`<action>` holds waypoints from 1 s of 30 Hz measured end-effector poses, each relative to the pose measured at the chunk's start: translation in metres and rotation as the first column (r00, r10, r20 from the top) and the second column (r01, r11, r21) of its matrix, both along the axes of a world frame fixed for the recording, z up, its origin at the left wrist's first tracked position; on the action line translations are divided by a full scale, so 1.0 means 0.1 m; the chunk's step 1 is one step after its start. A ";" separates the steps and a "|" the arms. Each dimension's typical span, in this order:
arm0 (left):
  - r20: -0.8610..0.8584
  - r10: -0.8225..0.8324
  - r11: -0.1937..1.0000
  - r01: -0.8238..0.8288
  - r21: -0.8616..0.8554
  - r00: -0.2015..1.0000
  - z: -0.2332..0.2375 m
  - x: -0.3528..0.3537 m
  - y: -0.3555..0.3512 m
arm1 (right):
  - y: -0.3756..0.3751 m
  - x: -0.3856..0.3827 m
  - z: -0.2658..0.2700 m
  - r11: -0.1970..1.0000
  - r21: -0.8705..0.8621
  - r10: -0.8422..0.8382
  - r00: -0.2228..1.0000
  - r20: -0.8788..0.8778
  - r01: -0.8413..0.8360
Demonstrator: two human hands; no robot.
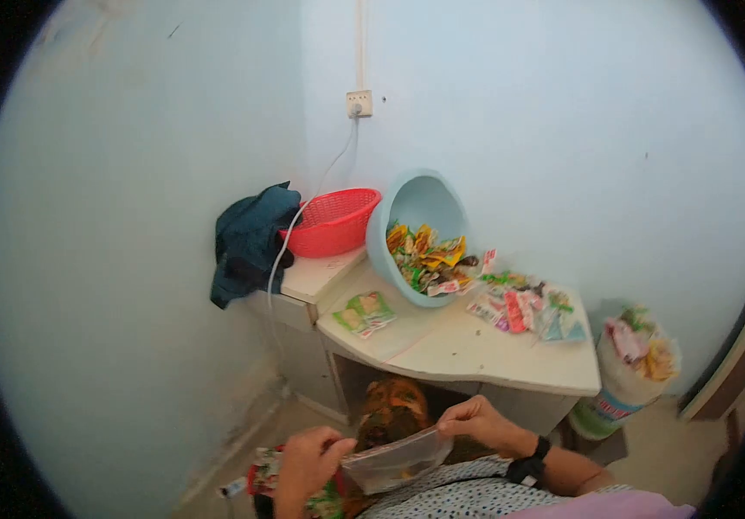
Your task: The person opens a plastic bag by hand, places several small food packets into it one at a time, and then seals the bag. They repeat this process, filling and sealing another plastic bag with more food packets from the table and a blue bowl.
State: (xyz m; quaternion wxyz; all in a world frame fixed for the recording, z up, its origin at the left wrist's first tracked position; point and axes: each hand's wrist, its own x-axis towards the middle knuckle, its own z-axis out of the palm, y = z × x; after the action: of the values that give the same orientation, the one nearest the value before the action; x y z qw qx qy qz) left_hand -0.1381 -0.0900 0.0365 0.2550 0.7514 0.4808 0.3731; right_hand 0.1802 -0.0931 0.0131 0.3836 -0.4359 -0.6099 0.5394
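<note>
A clear plastic bag (398,463) is stretched between my two hands, low in the view above my lap. My left hand (310,463) pinches its left corner between thumb and fingers. Its right corner is pinched by my right hand (476,422), which has a black band on the wrist. A small yellowish bit shows through the bag. Beyond the hands, a tipped light blue basin (420,199) holds many small colourful packets (431,257). More packets (515,311) lie beside it on the white desk (442,350), and green packets (364,314) lie at its left.
A red basket (338,221) and dark cloth (251,242) are at the desk's left, crossed by a white cable (279,259). A full sack (623,381) stands right of the desk. Packets (264,471) lie low, beside my left hand.
</note>
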 end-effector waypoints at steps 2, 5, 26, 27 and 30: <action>-0.027 -0.030 0.997 0.032 0.076 0.999 0.07 0.14 -0.01 | 0.00 -0.03 -0.03 0.998 0.052 0.026 0.999 -0.021 -0.025; -0.125 -0.154 0.980 0.168 0.110 0.980 0.09 0.46 -0.08 | 0.02 -0.04 -0.09 0.996 0.067 0.059 0.997 -0.044 -0.056; -0.212 -0.242 0.970 0.234 -0.065 0.947 0.12 1.01 -0.17 | -0.13 0.09 -0.13 0.935 0.352 0.091 0.986 -0.143 -0.035; -0.213 -0.250 0.968 0.240 -0.072 0.945 0.11 1.00 -0.15 | -0.13 0.09 -0.15 0.936 0.348 0.098 0.984 -0.147 -0.041; -0.215 -0.264 0.964 0.254 -0.073 0.940 0.12 1.02 -0.14 | -0.07 0.09 -0.22 0.928 0.364 0.152 0.974 -0.169 -0.081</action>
State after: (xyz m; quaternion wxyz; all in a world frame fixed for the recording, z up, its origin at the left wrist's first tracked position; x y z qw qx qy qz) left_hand -0.0362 -0.1045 0.0489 0.2628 0.8395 0.4113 0.2389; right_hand 0.1889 -0.1006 -0.0088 0.4807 -0.2677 -0.6818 0.4821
